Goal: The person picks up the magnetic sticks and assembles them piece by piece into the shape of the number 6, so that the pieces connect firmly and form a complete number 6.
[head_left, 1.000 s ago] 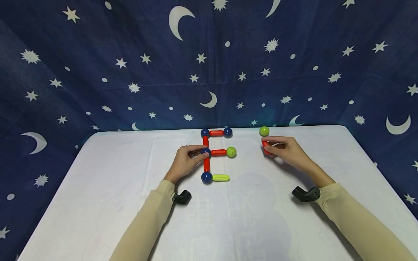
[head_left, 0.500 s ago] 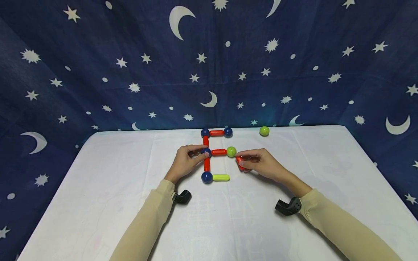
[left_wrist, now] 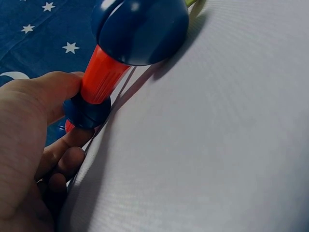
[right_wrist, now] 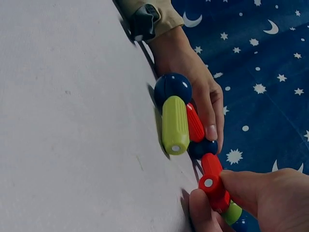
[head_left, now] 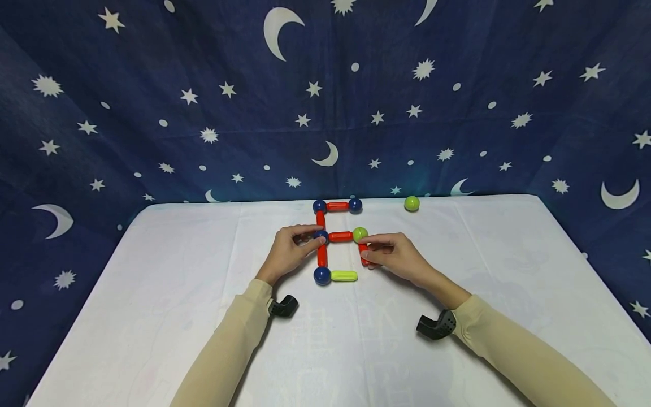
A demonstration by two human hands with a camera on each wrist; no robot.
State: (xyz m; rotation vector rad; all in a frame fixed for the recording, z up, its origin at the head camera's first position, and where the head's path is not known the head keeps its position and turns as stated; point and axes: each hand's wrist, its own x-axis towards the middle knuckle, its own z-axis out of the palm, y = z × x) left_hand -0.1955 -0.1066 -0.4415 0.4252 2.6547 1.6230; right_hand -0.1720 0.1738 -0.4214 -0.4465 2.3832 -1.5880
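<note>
A flat frame of magnetic rods and balls lies on the white table. My left hand (head_left: 291, 251) pinches its middle blue ball (left_wrist: 87, 112) between thumb and fingers. My right hand (head_left: 399, 257) pinches a red magnetic rod (head_left: 363, 255), its upper end right at the green ball (head_left: 360, 234) of the middle row. In the right wrist view that rod's near end (right_wrist: 208, 182) faces the camera. A yellow-green rod (head_left: 344, 276) sticks out rightward from the lower blue ball (head_left: 322, 276). Red rods (head_left: 322, 257) join the blue balls on the left side.
A loose green ball (head_left: 412, 203) sits near the table's back edge, right of the frame. At the back, a red rod (head_left: 338, 207) ends in a blue ball (head_left: 355, 206). Behind the white table (head_left: 152, 316) hangs a dark blue cloth (head_left: 229, 152) with stars and moons.
My right hand has carried the red rod leftward from beside the loose green ball to the green ball of the frame. The left hand has kept its place.
</note>
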